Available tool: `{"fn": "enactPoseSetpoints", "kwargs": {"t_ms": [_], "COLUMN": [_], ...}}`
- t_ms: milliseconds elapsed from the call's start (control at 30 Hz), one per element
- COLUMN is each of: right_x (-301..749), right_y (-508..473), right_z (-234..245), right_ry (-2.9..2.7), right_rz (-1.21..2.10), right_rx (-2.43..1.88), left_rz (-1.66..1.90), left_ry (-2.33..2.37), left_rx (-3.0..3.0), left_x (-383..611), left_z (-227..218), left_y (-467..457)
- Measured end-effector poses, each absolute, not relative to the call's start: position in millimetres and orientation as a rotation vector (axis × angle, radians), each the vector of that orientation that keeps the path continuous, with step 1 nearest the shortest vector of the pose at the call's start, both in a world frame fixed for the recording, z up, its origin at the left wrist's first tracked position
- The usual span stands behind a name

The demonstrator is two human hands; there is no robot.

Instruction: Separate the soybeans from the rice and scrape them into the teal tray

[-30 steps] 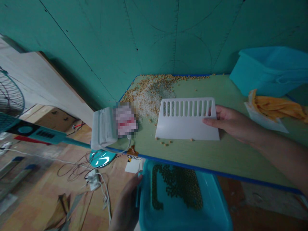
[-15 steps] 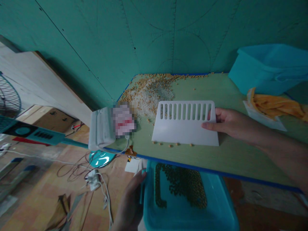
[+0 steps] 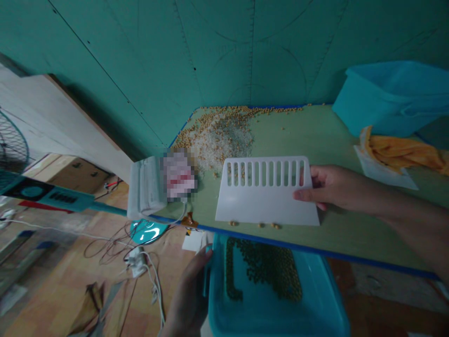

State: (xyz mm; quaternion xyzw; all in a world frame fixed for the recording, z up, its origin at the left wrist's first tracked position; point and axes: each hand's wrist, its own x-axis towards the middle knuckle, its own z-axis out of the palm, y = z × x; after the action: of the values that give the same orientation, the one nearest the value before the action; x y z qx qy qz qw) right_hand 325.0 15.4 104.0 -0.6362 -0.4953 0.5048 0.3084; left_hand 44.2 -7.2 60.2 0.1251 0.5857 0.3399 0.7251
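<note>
White scraper (image 3: pixel 266 199) partly hides right hand (image 3: pixel 331 188); cropped left hand (image 3: pixel 187 299) grips tub (image 3: pixel 317 304).

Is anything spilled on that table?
Yes. A heap of yellow beans mixed with white grains lies loose at the far left corner of the table, not in any container. A few stray beans sit by the near edge, just before the white slotted scraper in the right hand, above the blue tub the left hand holds.

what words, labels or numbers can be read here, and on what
None legible.
White boxy device: label blurred out.
Teal wall panel: scale ticks, no numbers legible.
Teal fan control panel: too small.
White slotted plastic scraper in the right hand, teal plastic tub in the left hand: no print.
</note>
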Motion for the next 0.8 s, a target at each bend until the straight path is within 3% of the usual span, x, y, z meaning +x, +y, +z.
{"fn": "enactPoseSetpoints", "kwargs": {"t_ms": [400, 800], "right_x": [321.3, 313.6], "right_y": [2.9, -2.2], "right_z": [110.7, 118.4], "right_ry": [-1.436, -1.453], "right_rz": [1.673, 1.703], "right_rx": [-1.557, -1.515], "left_rz": [0.733, 0.704], "left_ry": [1.313, 1.258], "left_rx": [0.266, 0.253], "left_x": [49.5, 48.6], "left_z": [59.1, 59.0], "left_y": [-10.9, -11.1]}}
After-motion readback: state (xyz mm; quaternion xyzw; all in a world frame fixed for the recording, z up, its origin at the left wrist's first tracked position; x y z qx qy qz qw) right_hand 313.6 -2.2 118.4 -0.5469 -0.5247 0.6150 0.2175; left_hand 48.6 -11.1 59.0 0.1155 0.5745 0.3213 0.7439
